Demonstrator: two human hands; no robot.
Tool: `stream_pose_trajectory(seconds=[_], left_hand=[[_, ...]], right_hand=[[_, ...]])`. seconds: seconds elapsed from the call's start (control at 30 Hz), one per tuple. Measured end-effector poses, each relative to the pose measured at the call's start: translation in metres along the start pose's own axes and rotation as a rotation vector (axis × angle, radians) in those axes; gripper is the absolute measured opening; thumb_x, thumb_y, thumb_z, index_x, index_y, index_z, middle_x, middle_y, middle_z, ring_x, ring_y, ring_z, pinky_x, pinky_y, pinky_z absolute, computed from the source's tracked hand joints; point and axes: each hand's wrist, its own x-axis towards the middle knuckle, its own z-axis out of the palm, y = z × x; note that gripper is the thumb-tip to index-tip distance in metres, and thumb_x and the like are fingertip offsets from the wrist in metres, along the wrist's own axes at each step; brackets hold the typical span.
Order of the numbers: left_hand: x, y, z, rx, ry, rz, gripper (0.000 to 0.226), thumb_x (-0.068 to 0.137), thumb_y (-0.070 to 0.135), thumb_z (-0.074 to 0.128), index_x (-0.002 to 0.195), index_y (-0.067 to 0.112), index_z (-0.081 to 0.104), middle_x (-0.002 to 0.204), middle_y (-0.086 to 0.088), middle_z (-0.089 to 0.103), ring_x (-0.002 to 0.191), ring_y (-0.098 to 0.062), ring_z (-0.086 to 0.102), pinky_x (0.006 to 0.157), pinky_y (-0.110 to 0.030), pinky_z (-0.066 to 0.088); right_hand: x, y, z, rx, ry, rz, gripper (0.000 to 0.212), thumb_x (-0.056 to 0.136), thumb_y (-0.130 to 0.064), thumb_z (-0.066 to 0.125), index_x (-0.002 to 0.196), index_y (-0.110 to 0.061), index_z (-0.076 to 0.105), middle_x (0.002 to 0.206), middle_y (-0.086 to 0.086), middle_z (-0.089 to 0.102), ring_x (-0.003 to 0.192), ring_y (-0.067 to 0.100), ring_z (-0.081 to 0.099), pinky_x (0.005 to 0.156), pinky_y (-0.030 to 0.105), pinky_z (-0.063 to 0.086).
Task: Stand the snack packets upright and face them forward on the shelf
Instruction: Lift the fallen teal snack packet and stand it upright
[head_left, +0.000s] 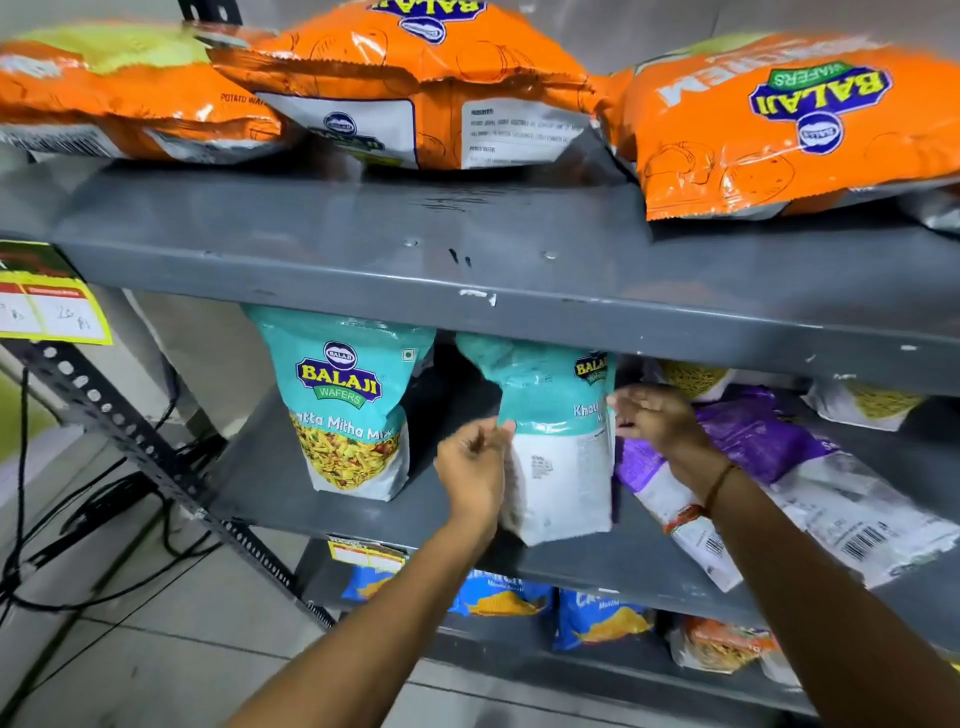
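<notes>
Held packet (558, 441): teal, upright on middle shelf (311, 499), turned partly sideways.
Left hand (475, 467): fingers curled, touching the packet's left edge.
Right hand (657, 415): fingers loosely spread at right edge; grasp not clear.
Neighbour packet (345, 400): teal, upright, facing forward.
Purple packets (769, 441): lying flat, right.
Top shelf (467, 249): 3 orange packets (426, 78) lying.
</notes>
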Motion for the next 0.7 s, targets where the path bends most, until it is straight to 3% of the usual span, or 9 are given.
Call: stream_pose_trajectory(seconds=[0.1,0.17,0.23,0.33,0.47,0.57,0.63,0.7], left_hand=[[0.02,0.021,-0.002,-0.036,-0.04,0.112,0.02,0.084,0.005,0.069,0.069,0.019,0.07,0.06,0.015,0.063,0.063,-0.002,0.052,0.063,-0.02,0.046],[0.033,0.028,-0.005,-0.036,-0.116,0.184,0.019,0.083,0.013,0.069,0.068,0.023,0.071,0.066,0.009,0.066,0.069,-0.009,0.054,0.067,-0.027,0.047],[0.04,0.029,-0.007,-0.01,-0.159,0.213,0.013,0.083,0.018,0.067,0.072,0.024,0.073,0.076,-0.004,0.068,0.076,-0.015,0.055,0.071,-0.035,0.048],[0.04,0.017,-0.015,0.011,-0.169,0.22,0.012,0.083,0.018,0.066,0.077,0.024,0.074,0.076,0.003,0.072,0.077,-0.014,0.059,0.072,-0.034,0.05],[0.027,-0.008,-0.022,0.11,-0.247,0.206,0.013,0.087,0.014,0.065,0.077,0.007,0.07,0.074,-0.001,0.067,0.073,-0.012,0.057,0.066,-0.028,0.048],[0.022,-0.007,-0.022,0.064,-0.283,0.182,0.013,0.088,0.014,0.066,0.093,0.006,0.074,0.087,-0.007,0.074,0.083,-0.015,0.067,0.074,-0.025,0.054],[0.029,-0.011,-0.026,-0.01,-0.269,0.096,0.021,0.085,0.029,0.069,0.095,0.011,0.075,0.096,-0.008,0.075,0.096,-0.02,0.069,0.088,-0.031,0.054],[0.043,-0.02,-0.03,-0.051,-0.248,-0.027,0.038,0.081,0.05,0.066,0.101,0.02,0.076,0.109,-0.008,0.074,0.111,-0.025,0.067,0.102,-0.041,0.048]], right_hand=[[-0.009,-0.008,0.004,0.042,0.092,-0.119,0.023,0.09,-0.001,0.058,0.074,-0.017,0.059,0.053,-0.018,0.066,0.053,-0.005,0.061,0.056,0.011,0.054],[-0.016,-0.012,0.009,0.075,0.164,-0.201,0.025,0.089,-0.004,0.06,0.072,-0.022,0.061,0.059,-0.021,0.069,0.061,-0.005,0.064,0.063,0.014,0.056],[-0.023,-0.011,0.016,0.084,0.211,-0.286,0.023,0.087,-0.012,0.063,0.07,-0.026,0.067,0.066,-0.019,0.071,0.071,0.002,0.066,0.074,0.025,0.058],[-0.036,0.011,0.024,0.039,0.219,-0.315,0.019,0.086,-0.021,0.061,0.077,-0.035,0.07,0.078,-0.008,0.073,0.08,0.017,0.065,0.083,0.042,0.058],[-0.053,0.035,0.029,-0.009,0.168,-0.208,0.011,0.086,-0.03,0.059,0.08,-0.035,0.068,0.082,0.0,0.071,0.08,0.015,0.066,0.088,0.053,0.056],[-0.059,0.04,0.024,-0.034,0.201,-0.181,0.007,0.084,-0.042,0.064,0.085,-0.035,0.067,0.084,0.004,0.072,0.083,0.019,0.069,0.086,0.056,0.056],[-0.064,0.042,0.023,-0.094,0.232,-0.174,0.026,0.079,-0.054,0.064,0.094,-0.032,0.063,0.091,0.0,0.072,0.088,0.019,0.069,0.082,0.057,0.056],[-0.079,0.044,0.03,-0.084,0.321,-0.162,0.023,0.079,-0.048,0.065,0.091,-0.03,0.058,0.084,-0.007,0.066,0.076,0.009,0.064,0.073,0.055,0.057]])
